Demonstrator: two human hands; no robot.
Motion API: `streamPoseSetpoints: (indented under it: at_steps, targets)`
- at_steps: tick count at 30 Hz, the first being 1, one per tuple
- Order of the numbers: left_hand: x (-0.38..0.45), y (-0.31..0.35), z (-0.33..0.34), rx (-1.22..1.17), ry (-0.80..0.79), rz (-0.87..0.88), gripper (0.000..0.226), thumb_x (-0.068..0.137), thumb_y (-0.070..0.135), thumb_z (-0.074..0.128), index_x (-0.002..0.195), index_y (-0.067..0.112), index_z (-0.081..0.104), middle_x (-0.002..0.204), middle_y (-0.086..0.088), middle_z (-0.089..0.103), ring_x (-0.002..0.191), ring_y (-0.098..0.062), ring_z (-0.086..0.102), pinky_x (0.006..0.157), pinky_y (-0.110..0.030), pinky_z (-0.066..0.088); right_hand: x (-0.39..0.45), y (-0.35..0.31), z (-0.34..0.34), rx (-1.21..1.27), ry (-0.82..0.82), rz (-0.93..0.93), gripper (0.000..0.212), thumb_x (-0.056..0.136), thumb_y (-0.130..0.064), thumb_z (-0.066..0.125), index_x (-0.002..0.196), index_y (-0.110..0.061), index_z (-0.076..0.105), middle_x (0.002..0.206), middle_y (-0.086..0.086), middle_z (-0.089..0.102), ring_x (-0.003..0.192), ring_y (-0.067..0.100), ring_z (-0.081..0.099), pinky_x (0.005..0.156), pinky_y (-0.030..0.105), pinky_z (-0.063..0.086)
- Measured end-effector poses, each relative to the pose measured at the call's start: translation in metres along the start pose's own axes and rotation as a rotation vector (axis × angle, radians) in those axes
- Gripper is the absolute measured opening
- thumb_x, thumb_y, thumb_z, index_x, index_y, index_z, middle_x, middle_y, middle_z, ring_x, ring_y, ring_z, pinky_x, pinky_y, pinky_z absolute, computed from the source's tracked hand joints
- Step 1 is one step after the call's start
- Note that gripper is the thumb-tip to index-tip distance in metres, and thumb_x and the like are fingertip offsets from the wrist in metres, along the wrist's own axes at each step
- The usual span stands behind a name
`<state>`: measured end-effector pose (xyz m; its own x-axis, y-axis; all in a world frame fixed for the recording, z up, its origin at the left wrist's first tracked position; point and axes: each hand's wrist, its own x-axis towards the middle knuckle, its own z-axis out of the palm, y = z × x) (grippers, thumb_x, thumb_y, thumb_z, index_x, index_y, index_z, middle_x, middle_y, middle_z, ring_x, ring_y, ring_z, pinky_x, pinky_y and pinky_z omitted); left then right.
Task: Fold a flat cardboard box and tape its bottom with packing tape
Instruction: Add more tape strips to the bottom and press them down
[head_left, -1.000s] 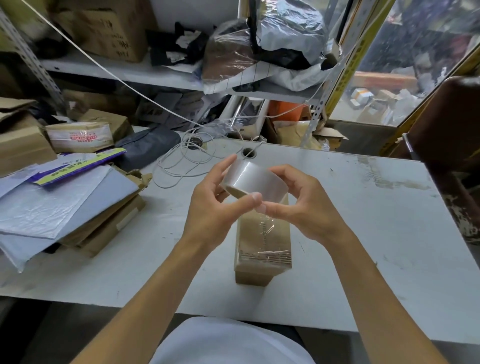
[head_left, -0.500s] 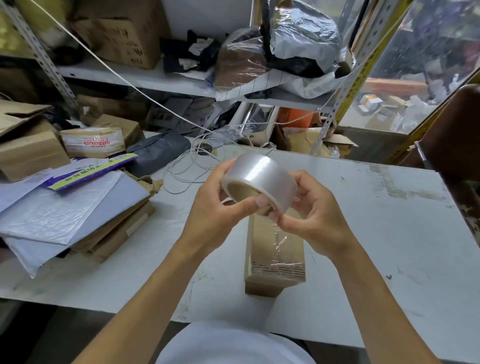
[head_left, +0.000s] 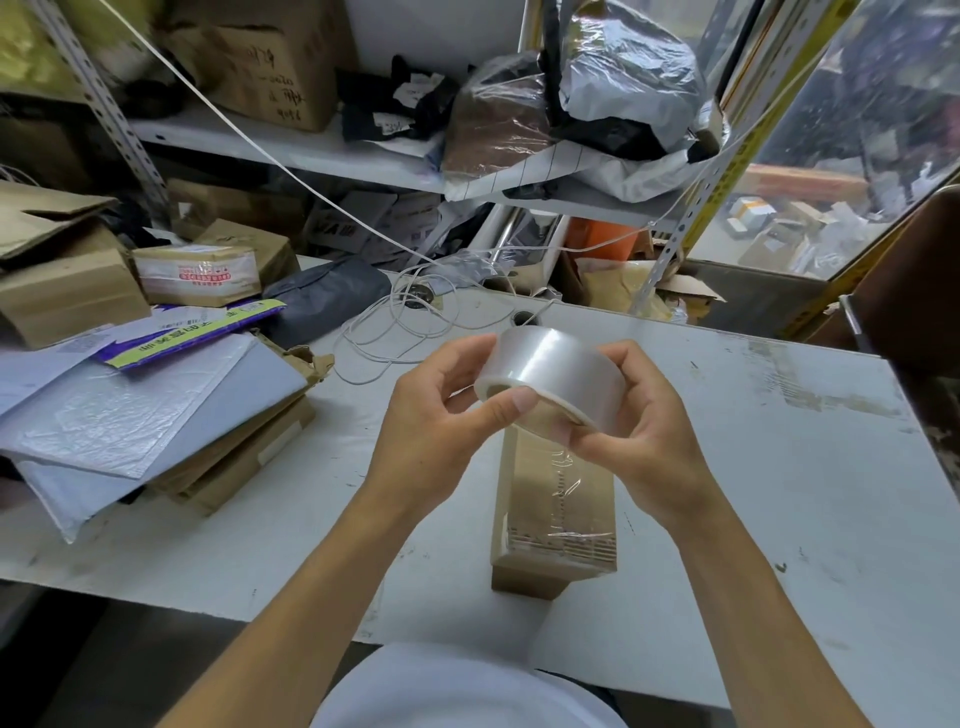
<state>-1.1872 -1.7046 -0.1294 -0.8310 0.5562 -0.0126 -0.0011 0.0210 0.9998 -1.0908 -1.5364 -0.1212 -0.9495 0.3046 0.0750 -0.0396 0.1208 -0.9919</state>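
A roll of clear packing tape (head_left: 558, 371) is held in the air above the white table (head_left: 779, 467). My left hand (head_left: 441, 431) grips its left side, thumb across the near rim. My right hand (head_left: 639, 441) grips the right side, fingertips under the roll's lower edge. Below the hands a small brown cardboard box (head_left: 556, 514) stands folded on the table, with clear tape running along its top face. The box's far end is hidden behind the roll and my hands.
A pile of padded mailers and flat cardboard (head_left: 150, 415) fills the table's left side. A coiled white cord (head_left: 405, 322) lies behind the hands. Taped parcels (head_left: 202, 273) and a cluttered shelf (head_left: 363, 161) stand at the back. A dark chair (head_left: 914, 291) is at the right.
Both hands have tilted and turned the tape roll, lifting it a little; its open core now faces lower left. The box has stayed in place.
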Motion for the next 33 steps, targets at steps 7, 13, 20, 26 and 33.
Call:
streamPoseSetpoints:
  at_steps: [7, 13, 20, 26, 33]
  targets:
    - [-0.007, -0.001, 0.001, 0.185, 0.061, 0.088, 0.078, 0.063, 0.044, 0.085, 0.134, 0.022, 0.061, 0.127, 0.012, 0.066, 0.120, -0.001, 0.060, 0.104, -0.032, 0.050, 0.003, -0.006, -0.001, -0.329, -0.073, 0.068, 0.057, 0.062, -0.058, 0.081, 0.103, -0.024, 0.062, 0.092, -0.002, 0.066, 0.083, 0.019, 0.064, 0.072, 0.051, 0.055]
    - [-0.007, -0.001, 0.006, 0.270, -0.035, 0.229, 0.064, 0.074, 0.021, 0.084, 0.133, 0.017, 0.060, 0.130, 0.006, 0.065, 0.123, -0.010, 0.059, 0.105, -0.029, 0.048, 0.004, -0.006, -0.004, -0.090, -0.094, 0.071, 0.063, 0.075, -0.055, 0.071, 0.093, 0.004, 0.060, 0.072, 0.010, 0.059, 0.061, 0.027, 0.053, 0.054, 0.037, 0.042]
    - [-0.006, 0.010, 0.005, -0.039, 0.002, 0.178, 0.043, 0.080, 0.007, 0.075, 0.121, 0.016, 0.066, 0.122, 0.001, 0.070, 0.119, -0.014, 0.063, 0.104, -0.031, 0.048, -0.003, -0.004, -0.010, 0.001, -0.124, 0.046, 0.042, 0.083, -0.039, 0.063, 0.099, 0.000, 0.060, 0.080, 0.005, 0.058, 0.069, 0.015, 0.056, 0.059, 0.023, 0.046]
    - [-0.008, 0.017, 0.010, 0.236, 0.224, 0.221, 0.019, 0.082, 0.015, 0.079, 0.099, 0.022, 0.077, 0.092, 0.011, 0.075, 0.086, -0.007, 0.070, 0.079, -0.019, 0.056, -0.002, -0.002, -0.007, -0.056, -0.156, 0.030, 0.036, 0.082, -0.032, 0.068, 0.101, -0.002, 0.061, 0.083, 0.004, 0.057, 0.072, 0.012, 0.057, 0.062, 0.022, 0.049]
    - [0.000, 0.026, 0.012, 0.288, 0.264, 0.185, 0.021, 0.085, 0.005, 0.072, 0.100, 0.019, 0.076, 0.079, 0.011, 0.073, 0.076, -0.003, 0.069, 0.073, -0.012, 0.052, -0.001, -0.003, -0.009, -0.226, -0.128, -0.003, 0.034, 0.080, -0.042, 0.069, 0.104, -0.019, 0.066, 0.100, 0.006, 0.062, 0.085, 0.018, 0.061, 0.071, 0.034, 0.052]
